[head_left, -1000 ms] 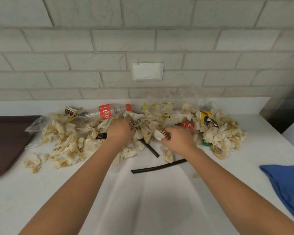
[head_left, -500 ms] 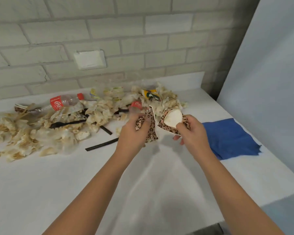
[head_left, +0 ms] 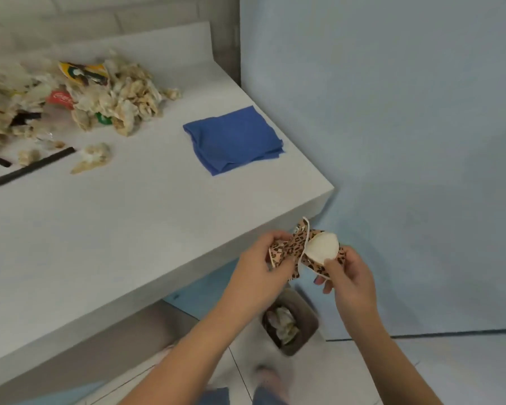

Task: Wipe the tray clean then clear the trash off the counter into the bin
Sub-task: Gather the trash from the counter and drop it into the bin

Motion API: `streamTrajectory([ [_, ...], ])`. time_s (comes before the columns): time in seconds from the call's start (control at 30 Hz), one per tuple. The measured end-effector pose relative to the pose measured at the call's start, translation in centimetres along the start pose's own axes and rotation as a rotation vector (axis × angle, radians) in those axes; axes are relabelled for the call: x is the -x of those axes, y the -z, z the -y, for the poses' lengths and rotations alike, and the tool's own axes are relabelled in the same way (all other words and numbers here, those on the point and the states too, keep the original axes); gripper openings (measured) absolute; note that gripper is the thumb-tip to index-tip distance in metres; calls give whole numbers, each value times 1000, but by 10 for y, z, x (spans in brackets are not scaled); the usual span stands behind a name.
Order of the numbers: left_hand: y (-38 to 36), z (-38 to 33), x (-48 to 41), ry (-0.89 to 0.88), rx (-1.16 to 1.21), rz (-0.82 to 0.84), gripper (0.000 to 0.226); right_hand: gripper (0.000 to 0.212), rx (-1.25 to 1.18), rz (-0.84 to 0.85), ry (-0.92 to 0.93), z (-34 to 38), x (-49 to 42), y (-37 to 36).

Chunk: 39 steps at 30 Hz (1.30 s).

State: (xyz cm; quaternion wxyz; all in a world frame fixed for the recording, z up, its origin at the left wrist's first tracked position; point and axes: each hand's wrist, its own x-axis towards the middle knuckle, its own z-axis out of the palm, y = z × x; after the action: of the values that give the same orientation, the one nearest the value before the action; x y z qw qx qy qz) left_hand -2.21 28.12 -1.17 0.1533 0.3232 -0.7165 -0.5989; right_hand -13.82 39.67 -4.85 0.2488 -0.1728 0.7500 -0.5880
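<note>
Both of our grips are closed on a torn leopard-print cup (head_left: pixel 289 249). Our left grip (head_left: pixel 257 263) has its fingers curled round a crumpled strip of it. Our right grip (head_left: pixel 348 277) pinches the other piece between thumb and fingers, its white inside facing up. The two pieces meet between the grips; whether they are still joined we cannot tell. We hold them in the air just past the front corner of the desk (head_left: pixel 129 229), above the bin (head_left: pixel 310 312). The bin stands on the floor tiles beside the desk's end and has crumpled paper in it.

On the desk, the trash pile (head_left: pixel 123 97) lies at the far left near the back wall: stained crumpled napkins, a yellow wrapper (head_left: pixel 82 73), a red-labelled bottle (head_left: pixel 59 98) and a green cap (head_left: pixel 103 118). A black straw (head_left: pixel 30 169) lies in front of the pile, just beside a stray napkin wad (head_left: pixel 92 159). A folded blue cloth (head_left: pixel 234 140) lies flat near the desk's right edge, well apart from the pile.
</note>
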Motion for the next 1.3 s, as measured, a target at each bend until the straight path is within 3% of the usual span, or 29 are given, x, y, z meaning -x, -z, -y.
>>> streamTrajectory([
  [0.1, -47, 49, -5, 147, -86, -1, 21, 23, 53, -60, -143, -55, 7, 26],
  [0.2, -89, 115, -10, 432, -180, 35, 25, 10, 68, -105, -362, -118, 12, 39],
  [0.3, -122, 171, -24, 554, -263, 81, 27, 4, 176, -103, -523, -183, 1, 42],
  [0.47, -166, 250, -64, 667, -351, 168, 47, 27, 483, 70, -627, -258, -35, 28],
  [0.53, -178, 288, -76, 707, -380, 211, 65, 22, 513, 210, -624, -266, -48, 19],
  [0.6, -180, 301, -78, 741, -376, 209, 66, 25, 460, 327, -600, -271, -60, 14],
  [0.7, -168, 288, -66, 667, -405, 168, 44, 15, 339, 378, -422, -256, -59, 10],
  [0.83, -134, 233, -38, 483, -287, 45, 26, 12, 487, 320, -370, -214, -49, 5],
  [1.0, -57, 119, -17, 153, -97, -219, 35, 20, 214, 231, -86, -111, -43, -21],
  [1.13, 24, 29, -10, 45, 153, -455, 22, 25, -12, 359, 154, 1, -44, -66],
  [1.3, 132, -24, -14, 3, 218, -673, 18, 13, -8, 577, 362, 107, -60, -152],
])
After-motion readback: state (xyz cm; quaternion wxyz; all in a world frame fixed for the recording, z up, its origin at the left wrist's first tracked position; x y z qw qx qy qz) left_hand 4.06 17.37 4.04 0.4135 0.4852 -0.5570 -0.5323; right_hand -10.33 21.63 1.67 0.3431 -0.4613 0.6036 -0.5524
